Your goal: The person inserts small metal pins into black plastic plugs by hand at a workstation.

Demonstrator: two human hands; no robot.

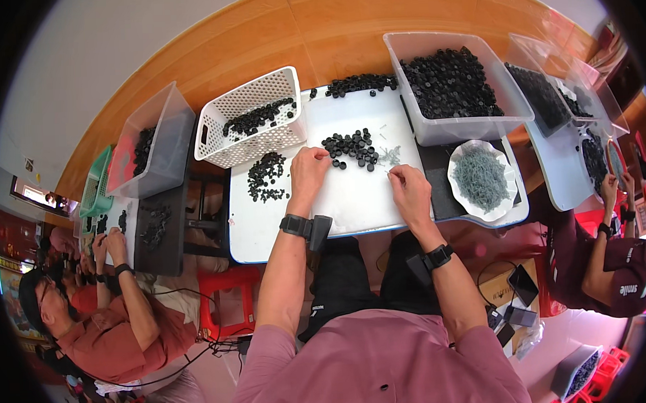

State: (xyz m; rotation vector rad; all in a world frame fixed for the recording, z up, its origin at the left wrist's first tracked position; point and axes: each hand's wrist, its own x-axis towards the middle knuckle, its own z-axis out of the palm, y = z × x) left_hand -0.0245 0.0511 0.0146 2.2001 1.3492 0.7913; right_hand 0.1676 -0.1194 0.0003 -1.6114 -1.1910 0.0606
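My left hand (310, 172) is closed at the left edge of a heap of small round black caps (353, 147) on the white table. Its fingers curl together, and whatever they may pinch is too small to make out. To the right, my right hand (410, 189) is also closed, thumb and fingertips together just below a little pile of thin grey-green pins (390, 156). I cannot tell what sits between those fingertips. Beyond my left hand lies a scatter of small black pieces (266, 176). A white scalloped plate (507, 166) at the right carries a mound of grey-green pins.
A white perforated basket (252, 150) stands back left, holding black pieces. Back right, a clear plastic bin (471, 129) is full of black parts. More black pieces (362, 84) line the far edge. Co-workers sit left and right; a red stool (226, 299) stands lower left.
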